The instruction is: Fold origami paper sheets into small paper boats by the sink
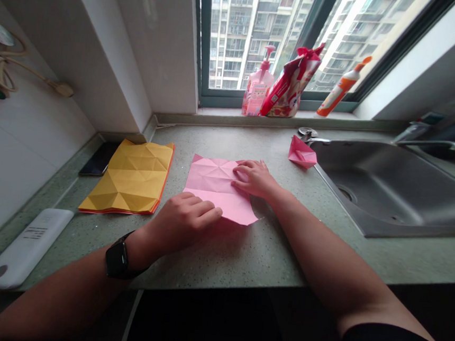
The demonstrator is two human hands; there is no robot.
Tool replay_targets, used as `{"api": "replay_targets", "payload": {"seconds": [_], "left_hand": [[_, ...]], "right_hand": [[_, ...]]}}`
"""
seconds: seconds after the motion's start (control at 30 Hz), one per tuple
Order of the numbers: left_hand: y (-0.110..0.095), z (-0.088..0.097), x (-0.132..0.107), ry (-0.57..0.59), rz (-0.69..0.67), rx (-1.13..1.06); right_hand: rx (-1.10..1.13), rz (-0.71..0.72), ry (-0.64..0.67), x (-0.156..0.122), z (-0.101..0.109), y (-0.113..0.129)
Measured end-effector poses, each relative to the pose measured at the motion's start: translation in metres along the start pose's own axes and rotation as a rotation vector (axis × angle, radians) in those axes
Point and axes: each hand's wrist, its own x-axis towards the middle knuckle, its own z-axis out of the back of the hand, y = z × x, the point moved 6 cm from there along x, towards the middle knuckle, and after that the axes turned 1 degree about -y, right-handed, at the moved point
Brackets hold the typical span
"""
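Note:
A creased pink paper sheet (210, 182) lies flat on the green speckled counter (244, 251). My right hand (254, 177) rests on its right side, fingers stretched flat and pressing the sheet down. My left hand (185, 221), with a black watch on the wrist, sits at the sheet's near edge, fingers curled and pinched onto the paper's front border.
A stack of creased yellow and orange paper (131, 178) lies to the left, with a dark phone (99, 159) and a white remote (25, 248) beyond. A folded pink paper piece (301, 153) sits by the steel sink (389, 190). Bottles and a red bag (290, 86) stand on the windowsill.

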Motion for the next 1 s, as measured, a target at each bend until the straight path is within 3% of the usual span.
{"api": "replay_targets", "payload": {"seconds": [0.17, 0.3, 0.4, 0.47, 0.6, 0.73, 1.0], "left_hand": [[0.024, 0.019, -0.003, -0.176, 0.165, 0.112], [0.04, 0.021, -0.005, -0.214, 0.221, 0.133], [0.047, 0.021, -0.006, -0.229, 0.249, 0.145], [0.051, 0.022, -0.007, -0.246, 0.256, 0.152], [0.059, 0.024, -0.009, -0.284, 0.262, 0.168], [0.071, 0.023, -0.012, -0.291, 0.311, 0.165], [0.081, 0.016, -0.017, -0.304, 0.335, 0.113]], "right_hand": [[0.069, 0.036, -0.036, -0.001, 0.001, 0.008], [0.359, 0.061, -0.184, -0.006, 0.026, 0.015], [0.778, 0.248, -0.099, -0.014, 0.044, 0.033], [0.908, 0.286, 0.002, -0.02, 0.049, 0.043], [0.977, 0.241, -0.006, -0.026, 0.054, 0.049], [1.057, 0.318, -0.007, -0.029, 0.056, 0.057], [0.86, 0.323, -0.124, -0.032, 0.057, 0.062]]}}
